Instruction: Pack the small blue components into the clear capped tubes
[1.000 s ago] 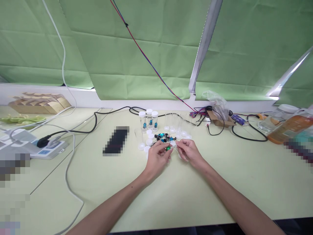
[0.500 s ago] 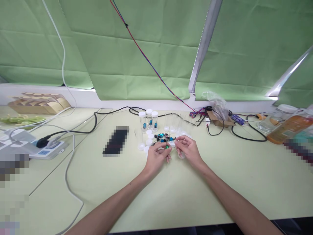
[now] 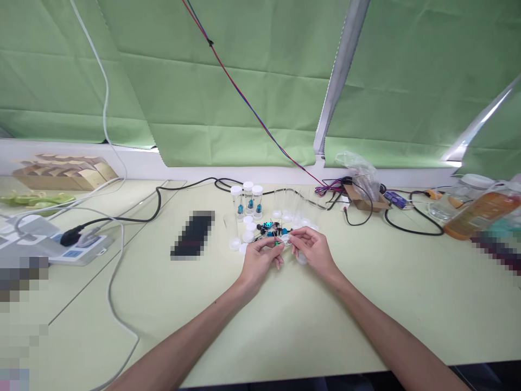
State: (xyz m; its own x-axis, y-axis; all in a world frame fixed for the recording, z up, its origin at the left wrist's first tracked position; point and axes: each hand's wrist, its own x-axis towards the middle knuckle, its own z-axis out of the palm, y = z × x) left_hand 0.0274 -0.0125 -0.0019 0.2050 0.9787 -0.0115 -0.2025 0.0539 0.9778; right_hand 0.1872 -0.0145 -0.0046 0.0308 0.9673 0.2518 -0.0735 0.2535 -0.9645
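My left hand (image 3: 259, 260) is pinched on a small green electronic part (image 3: 277, 244) with thin wire legs, held just above the table. My right hand (image 3: 312, 248) is closed in a pinch next to it, fingertips at the part's legs; a clear vial seems to lie under its palm. Right behind my fingers lies a small heap of blue and black parts (image 3: 272, 228) among white caps (image 3: 247, 237). Three capped clear vials (image 3: 247, 199) with blue parts inside stand upright farther back. Several uncapped clear vials (image 3: 287, 203) stand to their right.
A black cable (image 3: 134, 218) runs across the pale green table (image 3: 285, 326) to a power strip (image 3: 77, 247) on the left. A dark blurred flat object (image 3: 192, 234) lies left of the vials. A cardboard box with a plastic bag (image 3: 363, 187), wires and an orange bottle (image 3: 480, 213) stand at the right.
Both hands have shifted slightly away from me, toward the heap of parts, and the green part has turned a little in my left fingers.
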